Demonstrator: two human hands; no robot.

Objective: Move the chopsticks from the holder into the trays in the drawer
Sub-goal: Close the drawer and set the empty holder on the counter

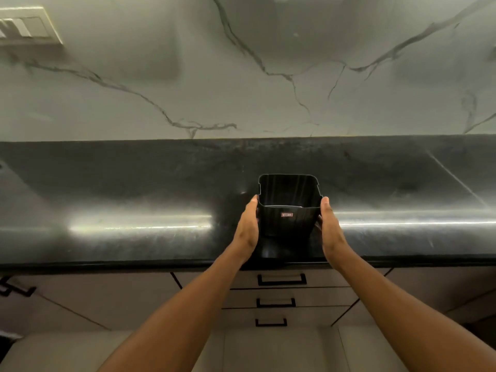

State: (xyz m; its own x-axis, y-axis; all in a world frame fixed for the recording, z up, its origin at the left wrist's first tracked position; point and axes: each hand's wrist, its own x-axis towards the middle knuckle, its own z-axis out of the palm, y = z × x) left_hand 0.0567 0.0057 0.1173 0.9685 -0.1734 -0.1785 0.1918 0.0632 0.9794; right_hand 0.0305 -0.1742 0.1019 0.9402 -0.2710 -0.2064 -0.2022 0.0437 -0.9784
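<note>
A black ribbed plastic holder [288, 224] stands upright on the dark countertop [134, 200], near its front edge. Its open top shows a dark inside with no chopsticks visible. A small pink label sits on its front wall. My left hand [248, 226] presses flat against the holder's left side and my right hand [331, 228] against its right side, so both hands grip it between them. Below the counter edge, three stacked drawers [281, 280] with black handles are all closed; no trays are in view.
A white marble-patterned wall [241, 76] rises behind the counter, with a switch plate [26, 26] at the upper left. Beige cabinet fronts [94, 299] flank the drawers, and another black handle [16, 289] shows at the far left.
</note>
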